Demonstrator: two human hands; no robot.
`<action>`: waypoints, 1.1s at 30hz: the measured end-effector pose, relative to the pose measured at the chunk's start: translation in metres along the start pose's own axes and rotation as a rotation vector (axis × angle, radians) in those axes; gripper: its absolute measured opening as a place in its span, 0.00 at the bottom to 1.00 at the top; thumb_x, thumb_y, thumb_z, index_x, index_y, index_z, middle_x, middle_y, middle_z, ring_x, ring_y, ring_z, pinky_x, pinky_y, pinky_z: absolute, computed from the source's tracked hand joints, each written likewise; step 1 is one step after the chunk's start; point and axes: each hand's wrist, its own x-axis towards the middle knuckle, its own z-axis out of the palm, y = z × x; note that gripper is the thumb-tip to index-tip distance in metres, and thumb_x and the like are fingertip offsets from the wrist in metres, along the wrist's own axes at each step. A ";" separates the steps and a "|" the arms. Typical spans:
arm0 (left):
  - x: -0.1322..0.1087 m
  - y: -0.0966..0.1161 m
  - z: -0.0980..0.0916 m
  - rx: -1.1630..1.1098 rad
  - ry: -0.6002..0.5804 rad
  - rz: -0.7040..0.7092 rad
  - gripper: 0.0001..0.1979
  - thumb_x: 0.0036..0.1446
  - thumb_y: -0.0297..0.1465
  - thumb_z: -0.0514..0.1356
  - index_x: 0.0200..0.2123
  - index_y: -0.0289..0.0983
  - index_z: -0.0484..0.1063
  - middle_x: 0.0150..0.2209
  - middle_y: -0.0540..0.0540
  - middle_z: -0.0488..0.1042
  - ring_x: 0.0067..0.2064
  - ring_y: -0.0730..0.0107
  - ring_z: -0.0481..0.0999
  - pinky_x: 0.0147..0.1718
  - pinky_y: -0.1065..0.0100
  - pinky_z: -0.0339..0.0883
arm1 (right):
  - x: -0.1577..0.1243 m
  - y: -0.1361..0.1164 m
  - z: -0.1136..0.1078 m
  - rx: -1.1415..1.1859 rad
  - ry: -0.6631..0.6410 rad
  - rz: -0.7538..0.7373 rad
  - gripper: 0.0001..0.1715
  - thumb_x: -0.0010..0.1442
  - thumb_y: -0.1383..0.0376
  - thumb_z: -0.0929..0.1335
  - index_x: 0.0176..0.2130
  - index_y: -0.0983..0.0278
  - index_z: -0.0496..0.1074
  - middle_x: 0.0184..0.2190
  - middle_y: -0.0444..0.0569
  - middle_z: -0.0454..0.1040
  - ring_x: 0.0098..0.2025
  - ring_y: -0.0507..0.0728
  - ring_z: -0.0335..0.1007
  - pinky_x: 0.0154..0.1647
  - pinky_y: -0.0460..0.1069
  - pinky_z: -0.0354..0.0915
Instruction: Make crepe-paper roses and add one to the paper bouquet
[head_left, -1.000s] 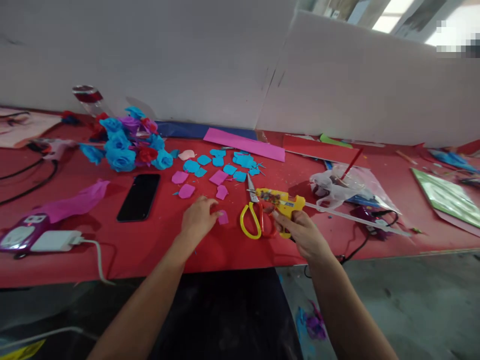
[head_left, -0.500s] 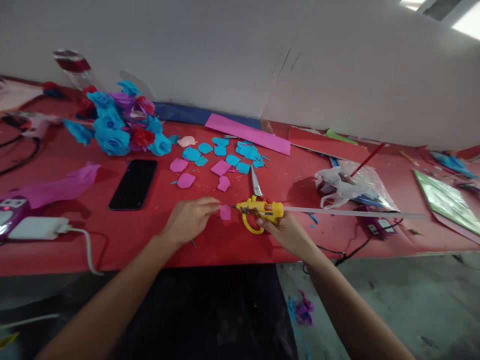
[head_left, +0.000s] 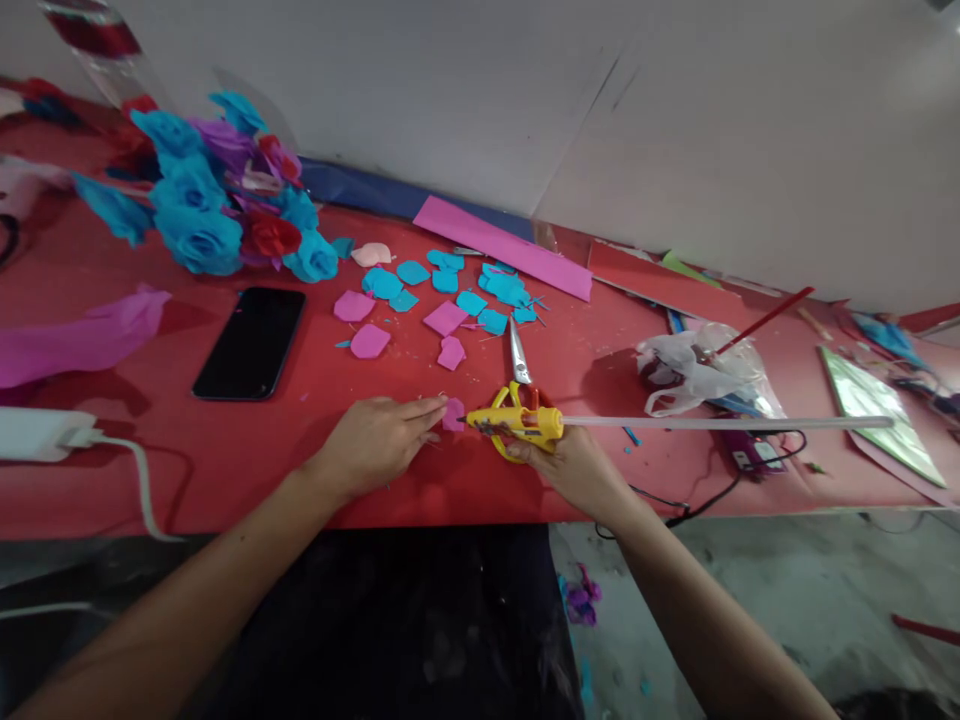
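Observation:
My right hand (head_left: 581,470) is wrapped round a yellow hot glue gun (head_left: 517,424), a long clear glue stick (head_left: 712,424) jutting out of its back. The gun's nozzle meets the edge of a small pink paper petal (head_left: 453,414). My left hand (head_left: 375,445) pinches that petal at its left side. Beneath the gun lie yellow-handled scissors (head_left: 517,350), blades pointing to the wall and handles partly covered. Beyond the hands are several loose blue paper petals (head_left: 502,288) and pink paper petals (head_left: 370,341) on the red table (head_left: 450,490).
A bunch of blue, purple and red paper flowers (head_left: 191,215) stands at the back left, near a black phone (head_left: 251,343). A white charger (head_left: 45,434) with its cable lies at the left. To the right are a plastic bag (head_left: 686,370) and a purple power box (head_left: 754,450).
The camera view has shifted a little. The pink petal and glue gun nozzle are now closer together, with the left fingertips nearer the gun.

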 end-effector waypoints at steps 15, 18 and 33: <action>0.000 -0.002 -0.003 -0.030 -0.039 -0.060 0.20 0.62 0.34 0.50 0.57 0.39 0.67 0.58 0.45 0.68 0.50 0.58 0.75 0.41 0.59 0.69 | 0.009 0.007 0.008 0.089 -0.041 0.008 0.16 0.59 0.60 0.68 0.48 0.53 0.73 0.43 0.46 0.79 0.42 0.58 0.76 0.38 0.51 0.73; 0.001 -0.001 -0.003 -0.057 -0.047 -0.090 0.22 0.62 0.38 0.51 0.58 0.39 0.65 0.58 0.44 0.68 0.50 0.57 0.75 0.42 0.59 0.69 | 0.010 0.008 0.008 0.044 -0.044 0.010 0.16 0.60 0.60 0.68 0.49 0.52 0.73 0.41 0.46 0.79 0.40 0.58 0.76 0.36 0.50 0.72; 0.004 0.002 -0.006 -0.091 -0.136 -0.090 0.28 0.61 0.44 0.51 0.62 0.43 0.58 0.61 0.45 0.64 0.53 0.57 0.72 0.47 0.58 0.65 | 0.010 0.007 0.007 -0.112 -0.022 0.025 0.14 0.58 0.59 0.69 0.45 0.58 0.75 0.41 0.48 0.79 0.41 0.59 0.76 0.41 0.52 0.71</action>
